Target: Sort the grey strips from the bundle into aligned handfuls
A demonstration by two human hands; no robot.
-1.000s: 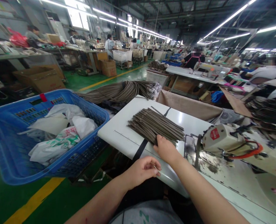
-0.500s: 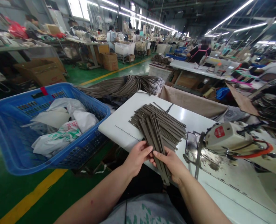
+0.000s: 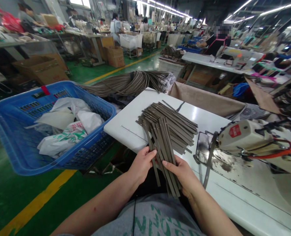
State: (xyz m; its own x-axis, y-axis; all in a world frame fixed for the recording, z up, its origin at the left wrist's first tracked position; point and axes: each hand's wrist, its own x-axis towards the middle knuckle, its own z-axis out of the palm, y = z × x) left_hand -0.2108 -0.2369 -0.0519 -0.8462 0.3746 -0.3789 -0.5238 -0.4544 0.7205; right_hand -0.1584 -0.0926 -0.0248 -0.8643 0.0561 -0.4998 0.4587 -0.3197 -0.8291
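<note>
My right hand (image 3: 182,170) is closed around a fanned bundle of grey-brown fabric strips (image 3: 166,141), thumb on top. Between thumb and fingers, my left hand (image 3: 143,163) pinches a strip (image 3: 155,172) at the bundle's left side, slightly apart from the others. Both hands are in front of my body, at the near edge of the white sewing table (image 3: 125,114). Just beyond them lies a pile of similar flat strips (image 3: 177,123), and the bundle's far ends overlap it. The fingers under the bundle are partly hidden.
A sewing machine (image 3: 248,139) stands at the right, with one strip (image 3: 210,157) hanging by its plate. At the left is a blue basket (image 3: 10,141) holding white plastic bags (image 3: 64,137). Behind the table lies a long coil of strips (image 3: 125,86). Other people work farther back.
My left hand has moved slightly left, drawing a strip away from the bundle. The bundle in my right hand has fanned wider. The view has shifted a little.
</note>
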